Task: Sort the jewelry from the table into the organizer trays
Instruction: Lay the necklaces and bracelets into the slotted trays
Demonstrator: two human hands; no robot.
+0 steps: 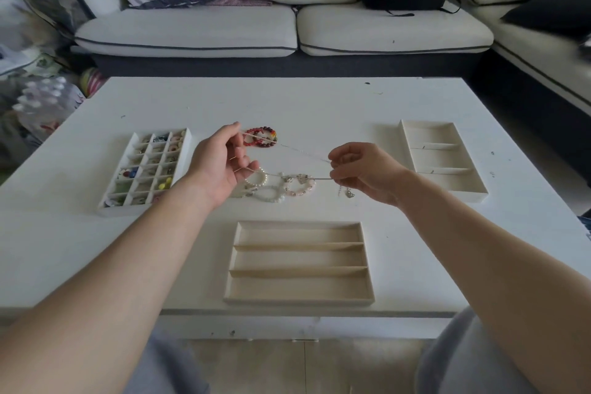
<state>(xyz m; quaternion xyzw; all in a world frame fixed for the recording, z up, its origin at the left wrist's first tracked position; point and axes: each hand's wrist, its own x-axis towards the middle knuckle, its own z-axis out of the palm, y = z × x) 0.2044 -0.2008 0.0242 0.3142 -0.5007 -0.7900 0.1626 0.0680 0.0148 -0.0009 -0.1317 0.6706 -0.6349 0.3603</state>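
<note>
While taut between hands [224, 163] [364, 173], thin chain [271, 174].

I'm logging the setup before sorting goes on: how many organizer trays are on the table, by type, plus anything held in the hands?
Grid tray, holding small items: 1
Long-slot trays, front and right: 2
Thin chain, pinched by left hand and right hand: 1
Total: 4
</note>
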